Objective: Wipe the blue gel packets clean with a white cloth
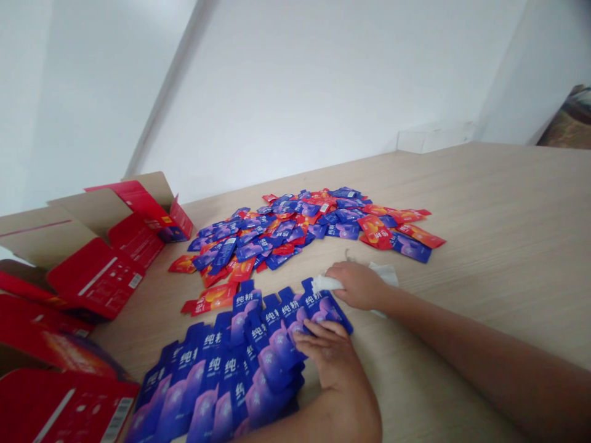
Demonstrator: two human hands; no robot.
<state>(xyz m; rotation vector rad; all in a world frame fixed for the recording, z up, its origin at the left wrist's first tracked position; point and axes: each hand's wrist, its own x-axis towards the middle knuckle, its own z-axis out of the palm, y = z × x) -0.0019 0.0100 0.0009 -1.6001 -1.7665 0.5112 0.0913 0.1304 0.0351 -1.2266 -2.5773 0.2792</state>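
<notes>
My left hand (329, 352) lies with its fingers stretched out over the right end of a spread of overlapping blue-purple pouches (215, 369), touching the last one or two. Wrapped in my right hand (357, 284) is a white cloth (385, 274), or perhaps a wad of tissue. Part of it sticks out past the fingertips, touching or just above the top of the rightmost blue pouch (318, 299). The hand hides the cloth's middle. Just left of the spread's upper edge lies a red-orange pouch (213, 299).
Farther back is a loose heap of mixed blue and red pouches (281, 227). Several open red cardboard boxes (99, 277) line the left side. A white wall (323, 86) rises behind the wooden table (498, 234), with a white box-like ledge (434, 138) at its foot.
</notes>
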